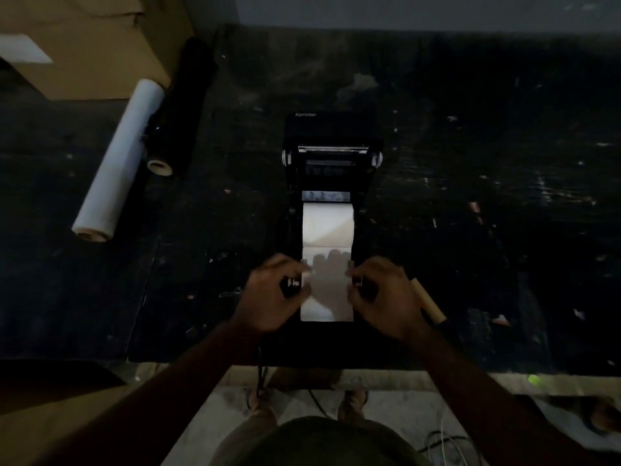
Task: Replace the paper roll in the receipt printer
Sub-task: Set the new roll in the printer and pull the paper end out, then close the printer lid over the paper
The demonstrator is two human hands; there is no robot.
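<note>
The white paper roll [328, 225] is sitting in the open bay of the black plastic receipt printer [331, 156], with its loose white paper strip [327, 290] running toward the person over the printer's near end. The printer is standing lid-open near the middle of a dark, scuffed worktable [470, 196] flecked with pale scraps, which is filling most of the view; the room is dim, a grey wall is running along the table's far side, and a pale floor with cables is showing below the table's near edge. A tan cardboard box [84, 45] is occupying the far-left corner. Beside it, 2 long rolls are lying at an angle: a white film roll [117, 163] and a black film roll [188, 105], touching along their length. The right half of the table is lying open, as is the stretch between the film rolls and the printer. The printer's near end is sitting close to the table's near edge. The left hand [272, 294] and right hand [383, 297] are each pinching 1 side edge of the strip, fingers closed on the paper. A brown cardboard tube [428, 302] is lying just beside the right hand.
</note>
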